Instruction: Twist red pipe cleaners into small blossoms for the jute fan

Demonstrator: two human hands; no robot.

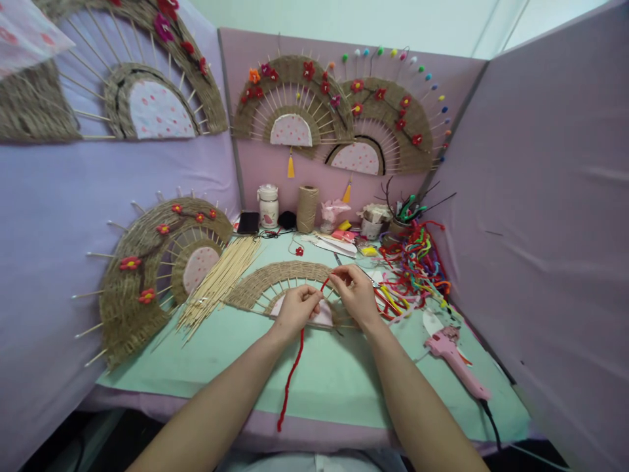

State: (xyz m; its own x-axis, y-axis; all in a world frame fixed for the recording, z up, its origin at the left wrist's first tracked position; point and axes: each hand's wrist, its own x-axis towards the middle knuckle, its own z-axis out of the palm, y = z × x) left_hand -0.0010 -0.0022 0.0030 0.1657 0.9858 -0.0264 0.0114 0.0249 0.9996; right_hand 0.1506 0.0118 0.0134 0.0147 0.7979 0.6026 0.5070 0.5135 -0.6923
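Okay, so nearest the front edge of the table [221,367], the loose end of a red fuzzy strand [291,380] trails down from the left hand [297,308]. That hand's fingers pinch the strand, and the right hand [354,292] has its fingers closed on the upper end, just beside it. Both are above a woven fan [260,278] lying flat.

Main worry is probably a slipped pinch: pull the two ends unevenly and the strand kinks or springs loose. The tail could also snag on the fan's thin ribs. Off to the right, the pink glue gun [457,360] has its cord [490,423] running over the edge, so a forearm catching it could drag the gun. Can't tell if it's hot.

Further back, a messy heap of fuzzy strands [417,262] might tangle if anyone yanks one out.

As for containers, a pot [397,232] holds dark twigs and green fuzzy bits, a pale cup [371,227] has crumpled material on top, and the lidded white bottle [268,208] doesn't show its contents. Behind them, decorated fans [291,85] hang on the pink panel [255,170].
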